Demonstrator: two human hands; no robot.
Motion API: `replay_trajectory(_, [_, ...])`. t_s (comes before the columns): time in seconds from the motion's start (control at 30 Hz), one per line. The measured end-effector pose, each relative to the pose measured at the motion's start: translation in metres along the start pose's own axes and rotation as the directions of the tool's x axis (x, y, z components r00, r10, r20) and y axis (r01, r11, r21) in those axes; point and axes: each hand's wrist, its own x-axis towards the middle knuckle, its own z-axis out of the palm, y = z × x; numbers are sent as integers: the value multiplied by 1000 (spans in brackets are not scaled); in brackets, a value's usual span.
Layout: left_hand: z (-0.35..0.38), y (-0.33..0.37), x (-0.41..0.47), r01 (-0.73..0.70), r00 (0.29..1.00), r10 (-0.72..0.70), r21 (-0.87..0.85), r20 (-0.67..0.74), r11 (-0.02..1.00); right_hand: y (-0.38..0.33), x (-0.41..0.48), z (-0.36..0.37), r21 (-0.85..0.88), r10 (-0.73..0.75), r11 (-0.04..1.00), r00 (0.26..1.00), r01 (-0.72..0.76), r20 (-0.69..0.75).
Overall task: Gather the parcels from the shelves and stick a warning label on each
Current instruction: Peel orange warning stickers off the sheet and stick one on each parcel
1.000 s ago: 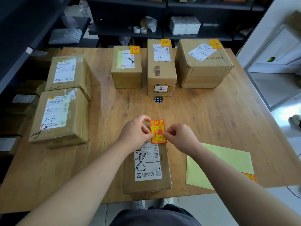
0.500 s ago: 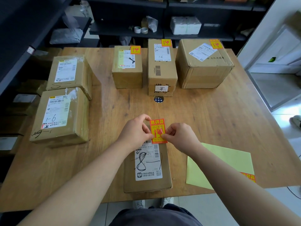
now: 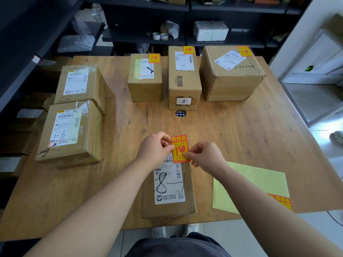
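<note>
A red and yellow warning label [image 3: 179,147] is held upright between both hands. My left hand [image 3: 155,147] pinches its left edge and my right hand [image 3: 205,157] pinches its right edge. It hovers over the far end of a flat cardboard parcel [image 3: 168,207] marked "8" at the table's near edge. Three parcels stand at the back, each with a warning label: a small one [image 3: 145,78], a tall one [image 3: 183,76] and a large one [image 3: 230,75]. Two parcels at the left, one behind [image 3: 79,84] and one in front [image 3: 70,132], show only shipping labels.
A pale yellow backing sheet [image 3: 248,184] with more red labels at its right corner lies right of the near parcel. The wooden table [image 3: 241,130] has a round cable hole [image 3: 180,114] in the middle. Dark shelves [image 3: 146,38] with packages stand behind and to the left.
The label has tilted slightly and stayed in almost the same place above the near parcel. Both hands keep pinching it. Nothing else has moved.
</note>
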Motion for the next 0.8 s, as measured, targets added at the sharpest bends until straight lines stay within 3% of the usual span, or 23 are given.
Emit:
replay_trajectory(0.67, [6,-2,5,-7,995,11,37,-97,999,3,-1,1,-30,-33,999,999,33,-3])
replay_trajectory(0.8, [8,-5,0,-107,987,110,39,-114,994,7,1,2,-114,-98,989,992,88,-85])
